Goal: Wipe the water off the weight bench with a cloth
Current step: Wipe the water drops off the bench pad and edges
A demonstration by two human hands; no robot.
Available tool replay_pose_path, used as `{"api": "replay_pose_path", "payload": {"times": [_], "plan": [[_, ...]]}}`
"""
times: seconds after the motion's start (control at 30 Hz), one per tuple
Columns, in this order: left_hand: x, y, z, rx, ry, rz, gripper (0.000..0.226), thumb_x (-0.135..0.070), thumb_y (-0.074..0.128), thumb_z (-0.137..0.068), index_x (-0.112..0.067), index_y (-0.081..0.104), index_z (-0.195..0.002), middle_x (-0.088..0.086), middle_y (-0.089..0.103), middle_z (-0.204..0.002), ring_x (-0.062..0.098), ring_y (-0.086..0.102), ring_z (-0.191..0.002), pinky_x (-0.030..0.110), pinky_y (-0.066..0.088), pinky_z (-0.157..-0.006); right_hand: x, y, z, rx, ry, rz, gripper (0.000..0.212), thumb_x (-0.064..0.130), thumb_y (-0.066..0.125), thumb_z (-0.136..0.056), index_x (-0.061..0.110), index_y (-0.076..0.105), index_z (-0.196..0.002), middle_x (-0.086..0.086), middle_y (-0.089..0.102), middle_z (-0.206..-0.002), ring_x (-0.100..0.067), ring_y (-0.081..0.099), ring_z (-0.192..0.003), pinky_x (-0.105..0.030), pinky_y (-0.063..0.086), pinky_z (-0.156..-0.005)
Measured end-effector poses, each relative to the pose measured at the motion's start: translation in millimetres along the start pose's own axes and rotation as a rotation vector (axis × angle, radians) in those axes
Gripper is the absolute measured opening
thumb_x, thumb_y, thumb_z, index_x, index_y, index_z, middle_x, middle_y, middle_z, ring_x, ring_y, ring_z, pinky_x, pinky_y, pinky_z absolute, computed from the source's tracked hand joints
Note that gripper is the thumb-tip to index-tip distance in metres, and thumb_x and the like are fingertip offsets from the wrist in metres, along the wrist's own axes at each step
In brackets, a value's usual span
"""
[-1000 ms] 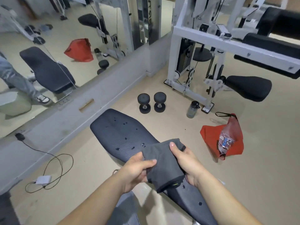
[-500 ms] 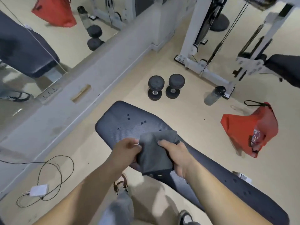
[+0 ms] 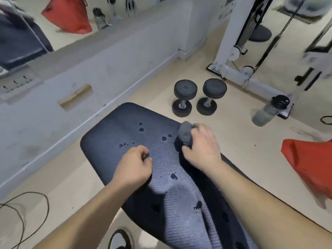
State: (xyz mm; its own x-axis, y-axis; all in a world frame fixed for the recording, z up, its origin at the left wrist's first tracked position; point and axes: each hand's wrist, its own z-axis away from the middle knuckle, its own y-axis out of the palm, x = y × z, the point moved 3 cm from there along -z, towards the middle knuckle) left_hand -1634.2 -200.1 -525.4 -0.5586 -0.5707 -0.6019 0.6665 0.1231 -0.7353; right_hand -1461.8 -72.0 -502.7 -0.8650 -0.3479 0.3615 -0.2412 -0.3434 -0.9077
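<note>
Two hands over the wet bench (image 3: pixel 115 126), mid-frame: right hand (image 3: pixel 201 146) squeezing a bunched cloth (image 3: pixel 185 132), left hand (image 3: pixel 133 166) curled, holding nothing. Many drops (image 3: pixel 141 129) between.

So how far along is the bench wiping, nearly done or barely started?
Barely started, by the look of it. Done: the cloth is bunched in the right hand and down at the right edge of the bench. In hand: the first wipe. The left hand, loosely closed, holds nothing. Left: water drops dot the pad from the far end toward the person, and no cleared strip shows.
</note>
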Motion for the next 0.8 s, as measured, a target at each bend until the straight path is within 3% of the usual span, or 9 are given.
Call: {"api": "replay_pose_path", "payload": {"times": [0.07, 0.17, 0.23, 0.3, 0.4, 0.6, 0.67, 0.8], "plan": [[16.5, 20.9, -7.5, -0.03, 0.05, -0.075, 0.011, -0.031, 0.064, -0.086, -0.03, 0.06, -0.096, -0.005, 0.057, -0.099, 0.02, 0.06, -0.092, 0.035, 0.049, -0.085, -8.6, 34.9, -5.2, 0.096, -0.035, 0.055, 0.044, 0.04, 0.062, -0.083, 0.009, 0.063, -0.114, -0.013, 0.044, -0.158, -0.032, 0.037, -0.147, -0.045, 0.025, -0.124], [35.9, 37.9, -12.6, -0.142, 0.087, -0.048, 0.013, -0.033, 0.068, -0.082, -0.034, 0.059, -0.091, -0.012, 0.055, -0.093, 0.011, 0.057, -0.086, 0.032, 0.047, -0.079, -19.5, 47.6, -8.1, 0.027, 0.02, -0.044, 0.034, 0.041, 0.059, -0.086, 0.018, 0.051, -0.109, -0.011, 0.057, -0.137, -0.036, 0.047, -0.132, -0.044, 0.035, -0.112], [38.0, 42.1, -14.6, -0.144, 0.101, -0.065, 0.01, -0.031, 0.067, -0.082, -0.034, 0.059, -0.088, -0.013, 0.057, -0.091, 0.009, 0.057, -0.085, 0.031, 0.046, -0.079, -25.5, 47.3, -5.9, 0.02, 0.039, -0.124, 0.046, 0.042, 0.057, -0.09, 0.024, 0.047, -0.131, -0.007, 0.057, -0.142, -0.035, 0.046, -0.134, -0.042, 0.038, -0.107], [36.7, 43.0, -16.3, -0.132, 0.114, -0.063, 0.007, -0.027, 0.063, -0.084, -0.033, 0.061, -0.088, -0.012, 0.061, -0.092, 0.007, 0.059, -0.083, 0.029, 0.044, -0.076, -28.2, 47.0, -0.1, 0.072, 0.029, -0.107, 0.067, 0.045, 0.052, -0.096, 0.028, 0.031, -0.158, -0.003, 0.038, -0.165, -0.032, 0.032, -0.152, -0.04, 0.028, -0.12], [40.7, 41.1, -7.9, -0.168, 0.169, -0.08, 0.015, -0.019, 0.058, -0.088, -0.033, 0.063, -0.09, -0.011, 0.06, -0.096, 0.004, 0.058, -0.081, 0.028, 0.043, -0.076, -18.3, 47.5, 16.5, 0.146, -0.034, -0.001, 0.072, 0.045, 0.046, -0.103, 0.021, 0.019, -0.165, -0.003, 0.016, -0.174, -0.025, 0.015, -0.16, -0.032, 0.012, -0.126], [53.6, 16.2, 22.1, -0.219, 0.321, -0.132, 0.017, -0.02, 0.061, -0.09, -0.032, 0.069, -0.097, -0.016, 0.061, -0.103, 0.009, 0.058, -0.1, 0.029, 0.047, -0.091, 6.8, 71.8, 69.6, 0.19, -0.161, 0.054, 0.078, 0.059, 0.041, -0.102, 0.018, 0.019, -0.165, -0.001, 0.008, -0.175, -0.021, 0.007, -0.161, -0.034, 0.005, -0.128], [65.7, 2.1, 25.9, -0.261, 0.278, -0.205, 0.017, -0.026, 0.059, -0.089, -0.032, 0.068, -0.102, -0.013, 0.062, -0.112, 0.014, 0.057, -0.11, 0.035, 0.049, -0.094, 12.2, 85.9, 85.1, 0.18, -0.214, 0.149, 0.081, 0.061, 0.036, -0.101, 0.018, 0.016, -0.166, -0.002, 0.004, -0.176, -0.02, 0.003, -0.162, -0.036, 0.003, -0.131], [95.0, -15.2, 22.3, -0.232, 0.12, -0.355, 0.03, -0.028, 0.055, -0.091, -0.012, 0.062, -0.116, 0.009, 0.051, -0.14, 0.029, 0.042, -0.135, 0.041, 0.042, -0.108, 14.4, 84.3, 81.9, 0.204, -0.191, 0.203, 0.075, 0.058, 0.033, -0.104, 0.023, 0.012, -0.166, 0.006, 0.003, -0.175, -0.012, 0.002, -0.161, -0.032, 0.004, -0.129]]}}
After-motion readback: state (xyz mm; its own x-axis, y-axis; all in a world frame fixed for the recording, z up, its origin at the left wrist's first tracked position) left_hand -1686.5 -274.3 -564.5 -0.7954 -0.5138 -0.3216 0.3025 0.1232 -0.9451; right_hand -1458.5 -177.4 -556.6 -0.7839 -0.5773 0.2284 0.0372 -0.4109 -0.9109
